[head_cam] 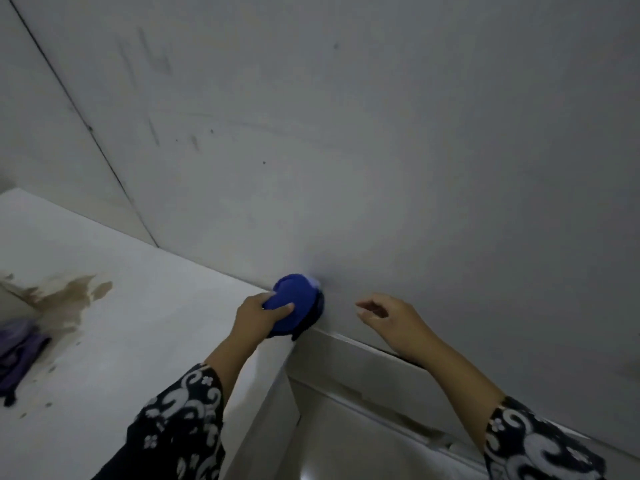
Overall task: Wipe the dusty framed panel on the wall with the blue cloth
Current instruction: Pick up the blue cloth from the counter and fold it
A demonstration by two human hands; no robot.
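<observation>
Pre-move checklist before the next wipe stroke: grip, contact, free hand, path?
1. Left hand gripping blue cloth: ok, fingers wrapped around the bunched cloth.
2. Cloth touching the grey panel: ok, pressed at its lower edge.
3. Right hand off the cloth: ok, empty, fingers loosely curled near the panel.
4. Path upward clear: ok, only smudge marks.
5. Dust remaining: cannot tell, image dim and blurred.

Single head-worn wide-angle view, tilted, looking forward and down, close to the smudged grey wall panel (346, 133), stained white ledge (138, 289) at lower left
</observation>
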